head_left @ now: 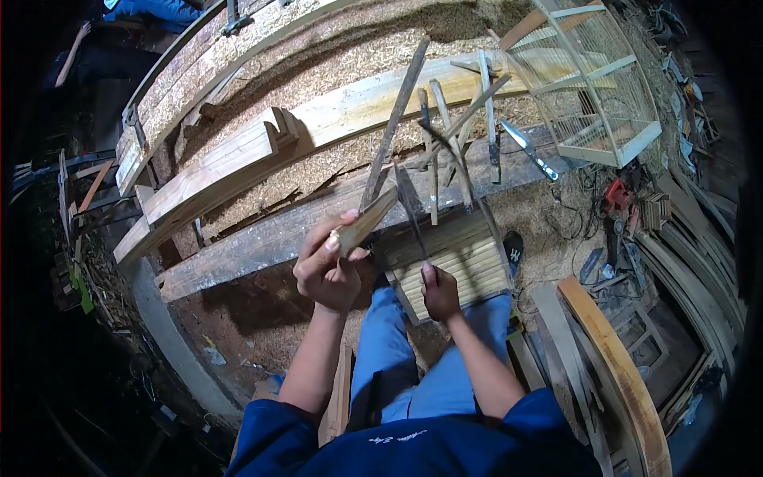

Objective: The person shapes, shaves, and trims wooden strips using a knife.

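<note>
My left hand [327, 269] grips a short split piece of wood [368, 220], its pale cut end beside my thumb and the rest pointing up and away. My right hand [442, 294] is closed round the handle of a long dark-bladed knife [412, 213], the blade pointing away from me. The blade's tip is near the far end of the wood; I cannot tell whether they touch. Below the knife, a pale slatted panel [465, 266] lies between and over my knees. Long thin sticks [397, 111] lean on the plank just beyond it.
A weathered plank [238, 258] and a curved timber beam [342, 119] cross ahead, with wood shavings [318, 71] around them. A silver-bladed tool [528, 149] lies on the plank. At right are a thin-barred cage [592, 87], a red power tool [617, 195] and curved boards [620, 374].
</note>
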Demonstrator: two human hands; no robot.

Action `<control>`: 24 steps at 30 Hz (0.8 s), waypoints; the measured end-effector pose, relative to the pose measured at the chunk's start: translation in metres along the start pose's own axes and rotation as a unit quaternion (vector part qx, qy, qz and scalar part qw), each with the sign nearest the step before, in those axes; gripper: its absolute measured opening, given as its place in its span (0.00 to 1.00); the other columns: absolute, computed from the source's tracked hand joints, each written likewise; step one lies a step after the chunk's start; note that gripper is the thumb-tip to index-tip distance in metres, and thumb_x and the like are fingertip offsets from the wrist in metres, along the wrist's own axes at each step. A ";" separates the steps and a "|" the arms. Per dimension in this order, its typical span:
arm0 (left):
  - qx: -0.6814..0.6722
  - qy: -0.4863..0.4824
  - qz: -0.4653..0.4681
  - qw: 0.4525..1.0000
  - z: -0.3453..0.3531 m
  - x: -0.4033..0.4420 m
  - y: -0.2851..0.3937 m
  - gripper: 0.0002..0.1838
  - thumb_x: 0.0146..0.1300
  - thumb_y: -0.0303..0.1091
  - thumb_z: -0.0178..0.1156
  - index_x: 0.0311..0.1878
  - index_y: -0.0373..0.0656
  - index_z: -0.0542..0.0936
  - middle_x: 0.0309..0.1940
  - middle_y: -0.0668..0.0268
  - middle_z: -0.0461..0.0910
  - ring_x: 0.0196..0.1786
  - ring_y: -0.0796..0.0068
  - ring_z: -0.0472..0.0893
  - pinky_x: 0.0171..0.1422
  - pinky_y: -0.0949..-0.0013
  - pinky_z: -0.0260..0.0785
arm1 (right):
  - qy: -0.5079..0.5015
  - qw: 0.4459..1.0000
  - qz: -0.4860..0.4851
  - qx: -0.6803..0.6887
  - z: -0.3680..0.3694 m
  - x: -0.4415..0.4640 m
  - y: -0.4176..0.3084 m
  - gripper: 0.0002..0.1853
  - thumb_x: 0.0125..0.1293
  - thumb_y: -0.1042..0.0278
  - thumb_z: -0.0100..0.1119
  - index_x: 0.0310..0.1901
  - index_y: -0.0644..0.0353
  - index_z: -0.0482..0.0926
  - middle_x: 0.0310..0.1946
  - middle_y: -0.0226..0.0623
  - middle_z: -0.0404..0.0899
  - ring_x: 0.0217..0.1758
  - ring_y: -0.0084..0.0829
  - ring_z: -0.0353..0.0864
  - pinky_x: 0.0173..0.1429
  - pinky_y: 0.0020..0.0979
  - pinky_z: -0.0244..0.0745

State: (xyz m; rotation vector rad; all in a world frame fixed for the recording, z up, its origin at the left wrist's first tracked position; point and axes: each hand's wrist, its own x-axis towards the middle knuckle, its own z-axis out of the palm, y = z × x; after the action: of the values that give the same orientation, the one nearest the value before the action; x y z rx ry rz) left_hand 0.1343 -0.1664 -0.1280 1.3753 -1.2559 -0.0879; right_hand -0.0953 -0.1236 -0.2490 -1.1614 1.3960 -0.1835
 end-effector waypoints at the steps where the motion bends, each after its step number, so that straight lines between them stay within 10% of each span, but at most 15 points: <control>1: -0.003 0.001 0.003 1.000 0.002 0.000 -0.002 0.21 0.72 0.36 0.68 0.59 0.46 0.70 0.50 0.42 0.85 0.50 0.49 0.89 0.53 0.53 0.85 | 0.023 0.999 -0.030 0.010 0.003 -0.007 -0.009 0.26 0.80 0.50 0.54 0.29 0.65 0.76 0.17 0.36 0.73 0.23 0.28 0.74 0.32 0.38 0.70; 5: -0.026 0.034 -0.037 0.998 0.000 -0.004 -0.001 0.20 0.74 0.36 0.66 0.60 0.46 0.68 0.50 0.41 0.84 0.52 0.48 0.88 0.55 0.52 0.84 | 0.045 0.986 -0.159 -0.029 0.007 -0.032 -0.024 0.22 0.81 0.53 0.53 0.32 0.63 0.75 0.18 0.49 0.73 0.22 0.43 0.76 0.30 0.44 0.68; 8: -0.027 0.030 -0.039 0.998 -0.005 -0.005 -0.001 0.19 0.75 0.35 0.64 0.60 0.46 0.67 0.52 0.40 0.83 0.53 0.48 0.87 0.56 0.50 0.84 | -0.013 0.999 -0.001 -0.036 0.011 -0.017 -0.022 0.26 0.78 0.44 0.53 0.35 0.64 0.78 0.27 0.54 0.84 0.37 0.59 0.86 0.40 0.51 0.77; 12: -0.051 0.063 -0.059 0.995 -0.014 -0.014 -0.004 0.17 0.78 0.35 0.60 0.61 0.47 0.66 0.54 0.37 0.82 0.55 0.45 0.86 0.58 0.48 0.84 | 0.051 0.994 -0.061 -0.076 0.009 -0.006 0.007 0.27 0.81 0.47 0.52 0.32 0.66 0.77 0.26 0.57 0.79 0.34 0.63 0.80 0.36 0.50 0.71; 16: 0.004 0.120 -0.134 0.984 -0.024 -0.017 -0.001 0.20 0.73 0.19 0.62 0.63 0.43 0.69 0.55 0.40 0.82 0.57 0.53 0.86 0.63 0.56 0.82 | 0.098 0.991 -0.091 -0.032 0.004 -0.019 0.004 0.27 0.82 0.48 0.53 0.29 0.64 0.76 0.17 0.40 0.73 0.20 0.34 0.74 0.30 0.41 0.68; 24: 0.083 0.094 -0.209 0.970 -0.046 -0.009 0.008 0.16 0.64 0.13 0.69 0.54 0.36 0.84 0.46 0.58 0.88 0.49 0.74 0.87 0.57 0.70 0.81 | 0.030 0.993 -0.067 0.097 -0.040 -0.073 -0.050 0.28 0.82 0.42 0.50 0.32 0.60 0.72 0.17 0.25 0.69 0.17 0.17 0.69 0.21 0.25 0.63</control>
State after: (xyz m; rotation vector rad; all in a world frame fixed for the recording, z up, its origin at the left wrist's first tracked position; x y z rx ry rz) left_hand 0.1574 -0.1275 -0.1140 1.7378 -0.8153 -0.1424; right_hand -0.1206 -0.1168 -0.1556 -1.0935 1.3215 -0.4434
